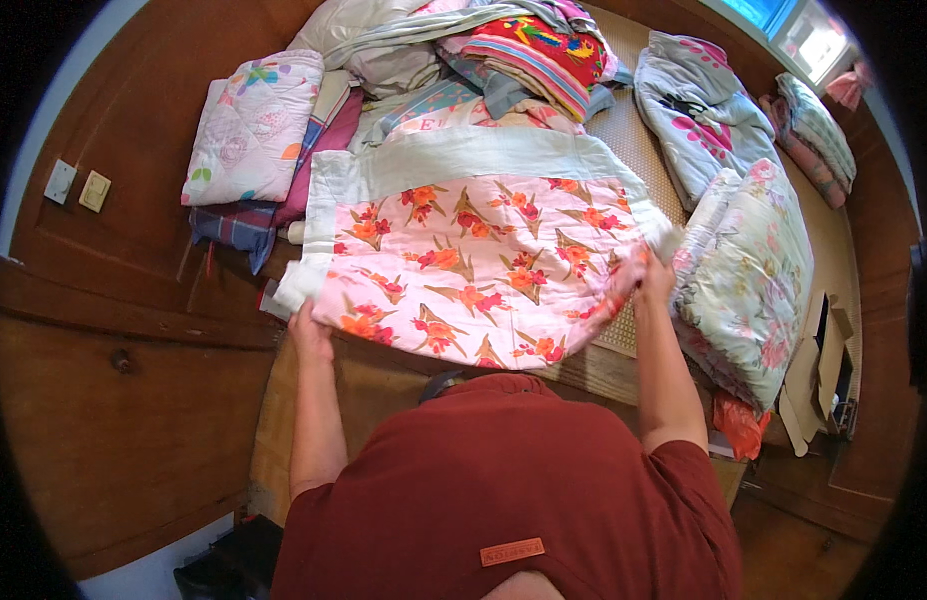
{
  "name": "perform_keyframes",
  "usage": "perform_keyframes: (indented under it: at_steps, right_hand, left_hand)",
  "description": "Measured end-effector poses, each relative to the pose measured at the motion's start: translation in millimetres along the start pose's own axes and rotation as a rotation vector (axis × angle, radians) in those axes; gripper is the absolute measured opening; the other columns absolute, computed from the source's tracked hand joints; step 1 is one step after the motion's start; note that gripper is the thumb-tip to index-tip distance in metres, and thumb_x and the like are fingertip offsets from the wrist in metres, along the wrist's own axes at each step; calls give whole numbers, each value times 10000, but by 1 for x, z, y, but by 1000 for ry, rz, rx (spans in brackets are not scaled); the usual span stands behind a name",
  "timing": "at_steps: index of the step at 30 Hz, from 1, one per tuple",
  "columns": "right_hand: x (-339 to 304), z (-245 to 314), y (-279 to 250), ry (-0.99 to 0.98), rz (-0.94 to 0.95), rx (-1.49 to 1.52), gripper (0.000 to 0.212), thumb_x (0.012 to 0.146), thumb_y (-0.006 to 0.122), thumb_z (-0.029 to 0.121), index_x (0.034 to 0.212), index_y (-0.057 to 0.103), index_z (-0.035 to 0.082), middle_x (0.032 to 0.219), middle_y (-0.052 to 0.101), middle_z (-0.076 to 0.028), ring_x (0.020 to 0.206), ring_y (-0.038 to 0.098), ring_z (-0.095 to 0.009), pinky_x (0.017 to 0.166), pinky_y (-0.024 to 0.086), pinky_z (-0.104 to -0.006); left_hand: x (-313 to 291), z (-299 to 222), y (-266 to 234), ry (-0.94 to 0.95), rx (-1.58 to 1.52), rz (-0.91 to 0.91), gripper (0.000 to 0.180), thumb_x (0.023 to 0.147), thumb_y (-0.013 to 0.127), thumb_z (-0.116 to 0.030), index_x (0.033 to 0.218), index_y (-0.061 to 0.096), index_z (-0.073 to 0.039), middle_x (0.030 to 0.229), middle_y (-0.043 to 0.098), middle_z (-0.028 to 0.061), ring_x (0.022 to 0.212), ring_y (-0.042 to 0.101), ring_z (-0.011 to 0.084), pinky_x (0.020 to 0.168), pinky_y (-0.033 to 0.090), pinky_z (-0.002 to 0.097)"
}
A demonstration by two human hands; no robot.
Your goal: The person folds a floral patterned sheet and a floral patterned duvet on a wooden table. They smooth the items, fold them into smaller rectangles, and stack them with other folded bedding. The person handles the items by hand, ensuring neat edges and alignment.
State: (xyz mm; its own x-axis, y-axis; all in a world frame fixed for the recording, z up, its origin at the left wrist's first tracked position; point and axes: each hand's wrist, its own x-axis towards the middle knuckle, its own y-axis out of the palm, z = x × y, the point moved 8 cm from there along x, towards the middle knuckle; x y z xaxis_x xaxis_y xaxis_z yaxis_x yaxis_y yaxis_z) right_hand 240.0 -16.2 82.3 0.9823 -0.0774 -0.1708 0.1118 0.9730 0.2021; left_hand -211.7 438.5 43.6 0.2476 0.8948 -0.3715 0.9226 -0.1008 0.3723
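Observation:
A pink quilt (469, 270) with orange and red flowers and a pale border lies spread before me over the edge of the bed. My left hand (312, 335) is closed on its near left corner, where the pale border hangs. At the near right corner, my right hand (656, 278) grips the bunched cloth, slightly blurred. Between the two hands the near edge sags in a curve in front of my chest. The quilt's far edge rests against a heap of bedding, and its underside is hidden.
Behind it are a red patterned blanket (544, 60) and other piled bedding. A folded white quilt (254, 130) sits left; a grey blanket (704, 115) and a folded floral quilt (754, 280) lie right. A cardboard box (814, 380) stands near the right wall, beside an orange bag (741, 425).

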Motion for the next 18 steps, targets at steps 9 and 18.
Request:
perform_keyframes:
  at_steps: [9, 18]
  right_hand:
    - [-232, -17, 255, -412, 928, -568, 196, 819, 545, 119, 984, 594, 24, 762, 595, -30, 658, 537, -108, 566, 431, -240]
    - [-252, -9, 246, -458, 929, -564, 258, 853, 521, 151, 1099, 576, 95, 915, 625, -147, 841, 610, -224, 734, 452, -285]
  left_hand:
    - [-75, 6, 152, 66, 282, 624, 225, 875, 519, -200, 1016, 571, -33, 945, 603, 41, 807, 572, 120, 714, 461, 252]
    - [-94, 6, 165, 196, 444, 701, 256, 885, 494, -206, 961, 563, 28, 778, 569, 13, 705, 495, 90, 654, 422, 256]
